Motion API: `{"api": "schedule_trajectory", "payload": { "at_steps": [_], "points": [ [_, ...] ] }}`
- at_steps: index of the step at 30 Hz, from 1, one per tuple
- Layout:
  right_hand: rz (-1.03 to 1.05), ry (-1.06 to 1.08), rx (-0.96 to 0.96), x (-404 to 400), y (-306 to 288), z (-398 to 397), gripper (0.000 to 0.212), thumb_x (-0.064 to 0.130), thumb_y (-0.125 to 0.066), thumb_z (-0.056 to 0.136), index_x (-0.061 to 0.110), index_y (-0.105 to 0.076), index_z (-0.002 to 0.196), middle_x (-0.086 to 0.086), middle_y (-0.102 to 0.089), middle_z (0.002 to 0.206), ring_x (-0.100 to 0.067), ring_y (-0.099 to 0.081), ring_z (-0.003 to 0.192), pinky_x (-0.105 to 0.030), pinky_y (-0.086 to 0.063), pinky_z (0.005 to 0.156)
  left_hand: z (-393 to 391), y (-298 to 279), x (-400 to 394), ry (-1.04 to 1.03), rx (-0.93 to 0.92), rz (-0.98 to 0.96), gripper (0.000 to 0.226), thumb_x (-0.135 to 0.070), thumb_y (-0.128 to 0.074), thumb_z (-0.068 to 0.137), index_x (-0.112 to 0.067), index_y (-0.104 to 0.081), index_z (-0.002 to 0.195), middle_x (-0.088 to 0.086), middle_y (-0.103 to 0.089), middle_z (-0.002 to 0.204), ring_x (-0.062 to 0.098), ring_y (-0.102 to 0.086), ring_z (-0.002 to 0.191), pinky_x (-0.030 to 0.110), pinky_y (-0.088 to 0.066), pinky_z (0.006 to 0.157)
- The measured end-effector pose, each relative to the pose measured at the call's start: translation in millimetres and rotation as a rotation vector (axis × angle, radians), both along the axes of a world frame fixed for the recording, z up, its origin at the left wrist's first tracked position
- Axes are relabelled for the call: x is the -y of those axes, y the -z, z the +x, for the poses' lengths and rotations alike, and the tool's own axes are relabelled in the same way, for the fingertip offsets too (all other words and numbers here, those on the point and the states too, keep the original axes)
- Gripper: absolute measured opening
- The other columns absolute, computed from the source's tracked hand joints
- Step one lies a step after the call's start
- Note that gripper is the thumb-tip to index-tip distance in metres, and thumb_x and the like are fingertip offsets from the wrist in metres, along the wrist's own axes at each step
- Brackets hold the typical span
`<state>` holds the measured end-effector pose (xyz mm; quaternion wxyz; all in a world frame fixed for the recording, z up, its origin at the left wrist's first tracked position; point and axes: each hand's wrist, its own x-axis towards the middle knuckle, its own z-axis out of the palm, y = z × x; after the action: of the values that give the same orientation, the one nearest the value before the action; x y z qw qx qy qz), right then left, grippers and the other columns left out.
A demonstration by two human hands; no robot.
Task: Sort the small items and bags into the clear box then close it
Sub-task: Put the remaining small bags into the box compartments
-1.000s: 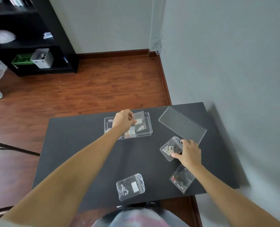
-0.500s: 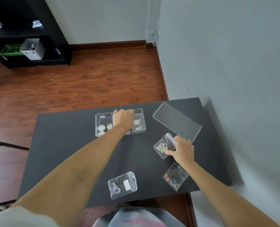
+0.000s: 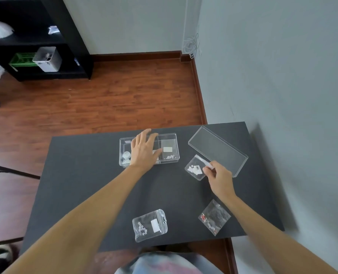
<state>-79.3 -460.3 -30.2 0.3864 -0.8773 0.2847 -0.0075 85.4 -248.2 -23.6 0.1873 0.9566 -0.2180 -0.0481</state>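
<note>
The clear box (image 3: 176,139) sits at the far middle of the black table (image 3: 85,175), divided into compartments. Its right compartment holds a small bag with white beads (image 3: 169,151); round silvery items (image 3: 126,155) lie in the left one. My left hand (image 3: 144,150) rests flat over the box's middle, fingers spread. My right hand (image 3: 218,176) pinches the edge of a small bag of white beads (image 3: 194,169), lifting its corner off the table. The clear lid (image 3: 217,150) lies to the right of the box. Two more bags lie near me: one with white beads (image 3: 150,225), one with red bits (image 3: 214,216).
A grey wall runs along the table's right side. Wooden floor lies beyond the far edge, with a black shelf unit (image 3: 35,46) holding a white bin (image 3: 47,59) at the far left. My lap shows below the table's near edge.
My left hand has let go of the bag it held over the box; that bag now lies in the right compartment and the hand is spread flat. My right hand has pinched up the bead bag's edge.
</note>
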Motion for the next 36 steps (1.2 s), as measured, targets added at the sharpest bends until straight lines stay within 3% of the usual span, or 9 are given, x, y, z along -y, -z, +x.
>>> {"api": "schedule_trajectory", "payload": {
  "at_steps": [2,4,9,14,20,23,27,31,36],
  "points": [
    [0.014,-0.005,0.102,-4,-20,18,0.026,0.015,-0.06,0.089,0.005,-0.048,0.068,0.003,-0.048,0.055,-0.017,-0.038,0.053,-0.016,-0.033,0.052,-6,4,-16,-0.014,-0.057,0.067,0.06,-0.043,-0.056,0.092,-0.021,-0.037,0.144,0.009,-0.02,0.158,0.029,-0.018,0.145,0.048,-0.014,0.118],
    [0.001,-0.031,0.177,-10,-36,42,0.024,0.015,-0.06,0.089,0.008,-0.049,0.069,-0.001,-0.059,0.061,-0.019,-0.044,0.057,-0.017,-0.033,0.054,-10,8,-29,-0.034,-0.133,0.142,0.062,-0.05,-0.043,0.096,-0.023,-0.026,0.149,0.008,-0.006,0.162,0.028,-0.004,0.149,0.051,-0.006,0.119],
    [-0.133,-0.195,0.145,-34,-46,100,0.006,0.014,-0.058,0.09,0.014,-0.053,0.092,-0.003,-0.063,0.075,-0.025,-0.051,0.077,-0.037,-0.046,0.064,-14,11,-35,-0.035,-0.226,0.229,0.062,-0.056,-0.021,0.098,-0.028,-0.012,0.153,0.004,0.014,0.162,0.027,0.013,0.149,0.056,0.005,0.118],
    [-0.322,-0.426,-0.007,-55,-28,131,0.029,0.003,-0.056,0.087,0.019,-0.042,0.106,-0.009,-0.054,0.071,-0.029,-0.051,0.073,-0.038,-0.045,0.055,-15,15,-35,-0.033,-0.219,0.266,0.061,-0.056,-0.015,0.099,-0.029,-0.009,0.153,0.004,0.018,0.161,0.025,0.018,0.148,0.059,0.01,0.115],
    [-0.514,-0.639,-0.053,-53,-24,143,0.053,0.008,-0.072,0.081,0.022,-0.045,0.125,-0.002,-0.046,0.066,-0.028,-0.051,0.079,-0.042,-0.053,0.069,-13,17,-35,-0.021,-0.215,0.289,0.061,-0.057,-0.014,0.098,-0.029,-0.008,0.153,0.005,0.02,0.161,0.027,0.018,0.148,0.061,0.009,0.114],
    [-0.643,-0.553,0.038,-46,-18,143,0.065,0.021,-0.084,0.065,0.023,-0.05,0.121,-0.009,-0.056,0.103,-0.028,-0.049,0.092,-0.039,-0.048,0.081,-13,17,-35,-0.023,-0.217,0.287,0.061,-0.057,-0.014,0.098,-0.029,-0.008,0.152,0.005,0.02,0.161,0.027,0.017,0.148,0.061,0.009,0.114],
    [-0.653,-0.447,0.082,-45,-9,136,0.036,0.02,-0.082,0.068,0.023,-0.069,0.101,-0.012,-0.052,0.124,-0.035,-0.047,0.106,-0.045,-0.044,0.087,-13,16,-34,-0.024,-0.229,0.291,0.062,-0.058,-0.013,0.098,-0.029,-0.008,0.153,0.005,0.021,0.16,0.027,0.017,0.148,0.061,0.01,0.114],
    [-0.612,-0.456,-0.202,-50,-2,140,0.043,0.042,-0.074,0.076,0.032,-0.066,0.116,-0.009,-0.036,0.143,-0.033,-0.032,0.124,-0.046,-0.03,0.104,-12,16,-34,-0.02,-0.238,0.296,0.062,-0.058,-0.013,0.098,-0.029,-0.007,0.153,0.005,0.022,0.16,0.027,0.017,0.148,0.061,0.01,0.114],
    [-0.608,-0.473,-0.34,-57,3,146,0.056,0.055,-0.073,0.071,0.042,-0.057,0.124,-0.012,-0.027,0.147,-0.035,-0.026,0.128,-0.047,-0.027,0.107,-12,17,-34,-0.014,-0.247,0.306,0.062,-0.058,-0.013,0.098,-0.029,-0.007,0.152,0.005,0.023,0.16,0.028,0.018,0.148,0.061,0.01,0.114]
  ]
}}
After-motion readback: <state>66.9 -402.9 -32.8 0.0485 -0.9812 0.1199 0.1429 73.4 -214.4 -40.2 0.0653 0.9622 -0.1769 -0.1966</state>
